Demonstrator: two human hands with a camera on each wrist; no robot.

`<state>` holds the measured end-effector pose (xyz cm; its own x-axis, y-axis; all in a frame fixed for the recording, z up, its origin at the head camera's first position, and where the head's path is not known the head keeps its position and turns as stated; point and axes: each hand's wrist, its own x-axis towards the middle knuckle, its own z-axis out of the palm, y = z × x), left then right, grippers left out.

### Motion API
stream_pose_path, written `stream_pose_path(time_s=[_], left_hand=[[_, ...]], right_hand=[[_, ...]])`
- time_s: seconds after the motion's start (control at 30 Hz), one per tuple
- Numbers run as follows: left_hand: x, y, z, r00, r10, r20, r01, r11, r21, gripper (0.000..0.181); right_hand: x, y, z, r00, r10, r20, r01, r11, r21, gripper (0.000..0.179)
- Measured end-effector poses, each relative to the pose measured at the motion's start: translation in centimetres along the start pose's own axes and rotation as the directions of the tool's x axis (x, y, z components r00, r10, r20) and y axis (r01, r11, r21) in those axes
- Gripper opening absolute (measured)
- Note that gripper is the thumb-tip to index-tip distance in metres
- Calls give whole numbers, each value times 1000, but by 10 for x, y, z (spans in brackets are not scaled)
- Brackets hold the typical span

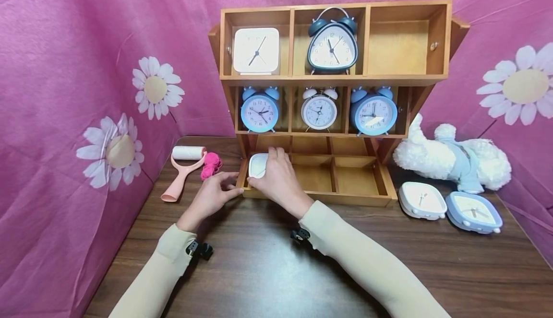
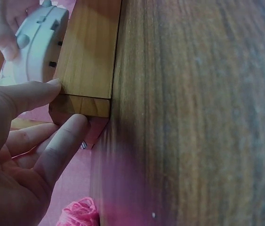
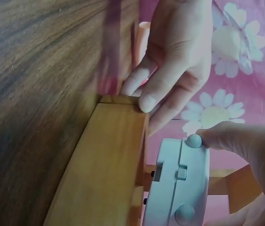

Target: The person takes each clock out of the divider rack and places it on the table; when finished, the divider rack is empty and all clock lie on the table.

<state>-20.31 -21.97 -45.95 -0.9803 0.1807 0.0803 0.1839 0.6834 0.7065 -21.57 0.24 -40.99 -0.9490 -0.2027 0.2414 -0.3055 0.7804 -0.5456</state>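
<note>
A small white square alarm clock (image 1: 258,165) is held at the bottom row's left compartment by my right hand (image 1: 282,176), thumb on one side and fingers on the other. In the right wrist view the edge of this clock (image 3: 172,188) shows two round knobs, tilted just above the front board. My left hand (image 1: 210,197) pinches the front left corner of the wooden display shelf (image 1: 319,198). The left wrist view has the thumb (image 2: 43,90) at the board's upper edge and the index finger (image 2: 59,146) against its end.
Two alarm clocks, white (image 1: 422,200) and blue (image 1: 474,211), lie at the right beside a white plush toy (image 1: 425,155). At the left are a lint roller (image 1: 183,171) and pink yarn (image 1: 211,165). Several clocks, including a dark green one (image 1: 331,49), occupy the upper rows.
</note>
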Motion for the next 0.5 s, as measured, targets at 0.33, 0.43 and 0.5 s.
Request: stream_pose_path(time_s=[0.33, 0.43, 0.5], left_hand=[[9, -26, 6, 997, 79, -7, -79, 996, -40, 58], [3, -14, 2, 996, 86, -13, -86, 995, -46, 56], [4, -14, 2, 997, 76, -13, -77, 996, -42, 55]], right_hand=[[-14, -10, -14, 999, -37, 4, 37, 998, 47, 109], [-20, -12, -19, 998, -55, 4, 55, 997, 62, 109], [-24, -13, -22, 998, -68, 0, 67, 995, 69, 109]])
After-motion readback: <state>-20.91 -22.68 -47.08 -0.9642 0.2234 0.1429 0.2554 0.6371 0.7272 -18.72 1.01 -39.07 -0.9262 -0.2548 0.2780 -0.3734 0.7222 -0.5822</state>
